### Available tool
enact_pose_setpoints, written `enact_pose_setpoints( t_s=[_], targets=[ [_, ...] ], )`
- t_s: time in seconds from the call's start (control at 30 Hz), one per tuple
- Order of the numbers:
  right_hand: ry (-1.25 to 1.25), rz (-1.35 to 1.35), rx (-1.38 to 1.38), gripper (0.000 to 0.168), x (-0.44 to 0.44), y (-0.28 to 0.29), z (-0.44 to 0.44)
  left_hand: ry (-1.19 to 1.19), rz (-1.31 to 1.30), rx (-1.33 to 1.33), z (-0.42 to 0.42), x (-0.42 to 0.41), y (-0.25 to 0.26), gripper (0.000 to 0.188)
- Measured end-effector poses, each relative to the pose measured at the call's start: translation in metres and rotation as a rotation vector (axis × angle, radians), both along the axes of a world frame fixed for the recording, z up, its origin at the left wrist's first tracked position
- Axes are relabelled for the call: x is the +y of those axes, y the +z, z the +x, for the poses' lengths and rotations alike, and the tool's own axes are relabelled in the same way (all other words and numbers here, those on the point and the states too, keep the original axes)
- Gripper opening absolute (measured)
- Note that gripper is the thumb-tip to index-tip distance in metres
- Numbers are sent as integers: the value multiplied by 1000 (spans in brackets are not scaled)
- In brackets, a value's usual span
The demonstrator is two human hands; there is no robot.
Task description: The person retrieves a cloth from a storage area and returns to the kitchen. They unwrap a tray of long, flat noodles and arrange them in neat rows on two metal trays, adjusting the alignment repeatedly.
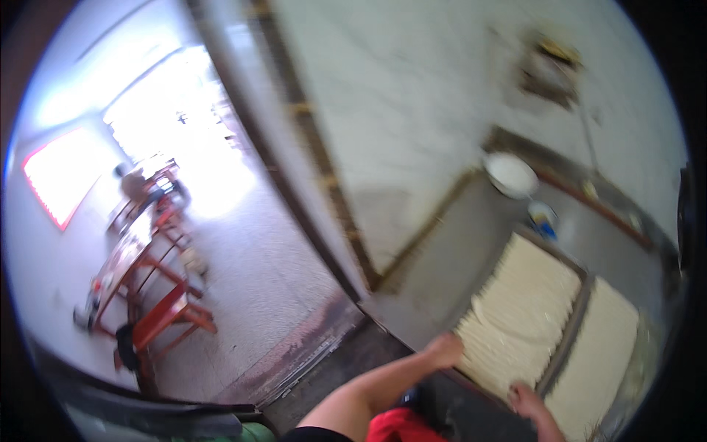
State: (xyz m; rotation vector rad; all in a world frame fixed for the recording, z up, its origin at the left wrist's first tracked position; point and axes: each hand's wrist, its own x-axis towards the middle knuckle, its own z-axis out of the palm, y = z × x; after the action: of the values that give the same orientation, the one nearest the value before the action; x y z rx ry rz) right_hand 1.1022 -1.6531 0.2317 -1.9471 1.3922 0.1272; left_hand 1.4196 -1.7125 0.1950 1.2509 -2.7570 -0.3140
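Two shallow trays lie side by side on a grey surface, filled with rows of pale, thin strips, perhaps noodles or dough. At the near left edge of the larger batch of pale strips (519,309) is my left hand (445,351), its fingers blurred. My right hand (526,400) is at the near right corner of the same batch, fingers curled. Whether either hand grips the strips or the tray rim cannot be told. The second batch of strips (594,359) lies to the right, beyond a dark divider, untouched.
Behind the trays stand a white basin (511,175) and a white and blue container (542,220) near the wall. A doorway is on the left; past it are a long table (127,248), a red bench (161,319) and a seated person (134,185).
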Motion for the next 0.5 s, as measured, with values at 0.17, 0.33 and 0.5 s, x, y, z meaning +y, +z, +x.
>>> enact_pose_setpoints(
  t_s=[0.17, 0.33, 0.5],
  targets=[
    [-154, 108, -210, 38, 12, -2, 1, 100, 34, -74, -11, 5, 2, 14],
    [-169, 6, 131, 40, 16, 50, 39, 135, 196, -232, -12, -1, 25, 13],
    [-177, -176, 174, 36, 27, 79, 57, 246, 144, -19, -11, 5, 32, 16]
  ],
)
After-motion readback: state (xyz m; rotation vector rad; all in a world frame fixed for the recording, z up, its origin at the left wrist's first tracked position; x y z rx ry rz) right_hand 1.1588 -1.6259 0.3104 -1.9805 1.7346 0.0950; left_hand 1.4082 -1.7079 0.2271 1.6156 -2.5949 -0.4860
